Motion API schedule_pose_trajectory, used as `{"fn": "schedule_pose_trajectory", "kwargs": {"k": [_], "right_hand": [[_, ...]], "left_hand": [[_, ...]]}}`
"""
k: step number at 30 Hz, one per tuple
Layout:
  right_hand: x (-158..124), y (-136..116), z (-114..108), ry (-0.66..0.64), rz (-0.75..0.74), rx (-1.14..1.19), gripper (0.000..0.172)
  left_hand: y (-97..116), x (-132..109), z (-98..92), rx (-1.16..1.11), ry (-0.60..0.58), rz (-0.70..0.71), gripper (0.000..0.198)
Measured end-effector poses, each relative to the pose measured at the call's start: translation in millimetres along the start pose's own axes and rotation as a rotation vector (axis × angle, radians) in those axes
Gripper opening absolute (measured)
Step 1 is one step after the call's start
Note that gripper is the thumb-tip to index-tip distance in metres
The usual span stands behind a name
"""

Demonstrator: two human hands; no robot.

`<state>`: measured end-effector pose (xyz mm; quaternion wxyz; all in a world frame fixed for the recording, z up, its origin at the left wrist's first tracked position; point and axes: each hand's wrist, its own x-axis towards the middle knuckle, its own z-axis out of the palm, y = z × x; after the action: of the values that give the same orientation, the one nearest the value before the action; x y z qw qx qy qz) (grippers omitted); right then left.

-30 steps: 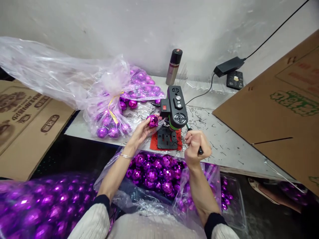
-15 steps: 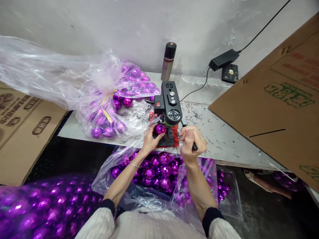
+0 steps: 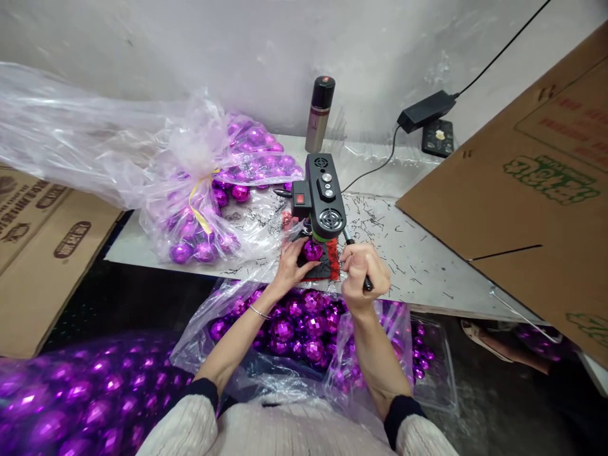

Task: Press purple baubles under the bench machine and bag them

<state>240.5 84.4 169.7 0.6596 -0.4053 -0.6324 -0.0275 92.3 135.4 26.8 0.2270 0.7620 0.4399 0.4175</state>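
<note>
A shiny purple faceted ball (image 3: 312,251) sits under the front end of a small black press-like machine (image 3: 325,193). My left hand (image 3: 288,263) holds that ball from the left, fingers behind it and thumb in front. On the other side, my right hand (image 3: 365,272) is wrapped round the black-gripped lever (image 3: 367,284) of the machine. The machine has a red switch and round vents on top. Beneath it lie a dark base plate and a red mat (image 3: 334,258). The ball's underside is hidden.
Small dark pins lie scattered over the white table (image 3: 403,253). Plastic bags of purple balls (image 3: 204,250) stand left, and more balls (image 3: 285,329) lie below the edge. A spray can (image 3: 319,114), power adapter (image 3: 426,111) and cardboard box (image 3: 517,171) stand around. A person's foot (image 3: 489,342) shows right.
My left hand has brought the ball slightly right, in under the machine's head, and its fingers have spread a little. My right hand has stayed on the lever, shifting only slightly.
</note>
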Motion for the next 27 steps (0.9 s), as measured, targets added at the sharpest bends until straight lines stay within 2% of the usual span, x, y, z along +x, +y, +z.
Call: {"fn": "schedule_pose_trajectory", "kwargs": {"k": [8,19,23,27], "right_hand": [[-39.7,29.4,2.7,-0.029,-0.130,-0.025,0.030],[-65.5,48.8,11.0,0.077,-0.117,0.051,0.037],[-67.9,53.3,12.4,0.019,-0.163,0.046,0.037],[-49.0,42.6,9.6,0.090,-0.153,0.025,0.041]], "left_hand": [[-3.3,-2.2,1.1,-0.020,0.007,-0.008,0.071],[1.3,-4.7,3.5,-0.059,0.019,-0.021,0.068],[4.3,-1.6,2.3,-0.066,-0.001,-0.042,0.066],[6.8,2.3,2.3,-0.084,-0.007,-0.068,0.065]]}}
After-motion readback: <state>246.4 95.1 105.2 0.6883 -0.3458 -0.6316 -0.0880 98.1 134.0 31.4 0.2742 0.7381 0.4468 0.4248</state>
